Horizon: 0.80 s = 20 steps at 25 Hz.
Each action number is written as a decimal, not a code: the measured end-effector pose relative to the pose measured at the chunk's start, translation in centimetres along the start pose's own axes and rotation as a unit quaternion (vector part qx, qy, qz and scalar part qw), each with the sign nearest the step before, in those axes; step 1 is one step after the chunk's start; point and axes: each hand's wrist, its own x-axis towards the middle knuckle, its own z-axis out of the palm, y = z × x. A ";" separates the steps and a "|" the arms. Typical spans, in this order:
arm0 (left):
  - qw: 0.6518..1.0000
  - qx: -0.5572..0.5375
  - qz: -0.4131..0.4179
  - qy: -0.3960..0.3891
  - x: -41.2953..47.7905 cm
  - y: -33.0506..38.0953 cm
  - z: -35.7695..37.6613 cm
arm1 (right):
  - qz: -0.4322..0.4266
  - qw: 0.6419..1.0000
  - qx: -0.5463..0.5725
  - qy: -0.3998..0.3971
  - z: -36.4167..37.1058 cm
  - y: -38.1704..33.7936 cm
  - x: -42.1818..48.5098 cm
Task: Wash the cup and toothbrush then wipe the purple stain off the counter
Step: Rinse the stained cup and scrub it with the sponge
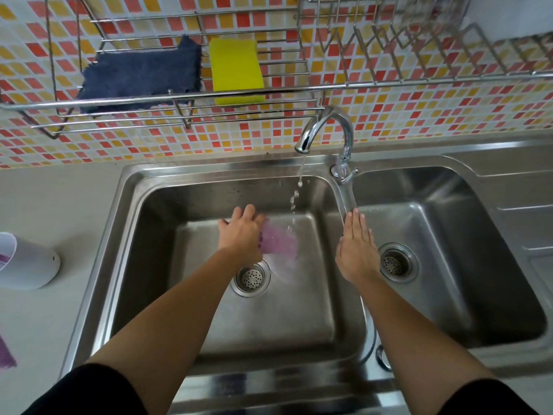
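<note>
My left hand (242,235) reaches into the left basin (269,310) and grips a blurred, translucent purple object (281,244) that looks like a cup, holding it beside the thin stream from the tap (326,130). With its fingers straight and holding nothing, my right hand (357,250) hovers over the divider between the two basins. A white cup (30,262) with something purple inside lies on the counter at the far left. A purple patch (6,356) shows on the counter at the lower left edge. I cannot make out a toothbrush.
A wire rack on the tiled wall holds a dark blue cloth (140,76) and a yellow sponge (236,70). The right basin (449,265) has a drain strainer (395,262). The left basin's drain (250,277) lies just below my left hand.
</note>
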 end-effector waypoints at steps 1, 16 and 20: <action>0.999 0.032 0.012 0.006 0.0 -0.2 -0.2 | -0.001 1.000 0.000 0.001 0.1 -0.1 -0.1; 0.946 0.217 0.164 0.174 -2.1 -0.7 -4.1 | -0.034 0.999 0.038 0.002 -1.9 -1.2 -0.6; 0.970 -0.221 0.007 0.097 -3.7 -1.9 -5.9 | -0.081 0.970 0.156 0.167 -5.9 -4.5 -2.5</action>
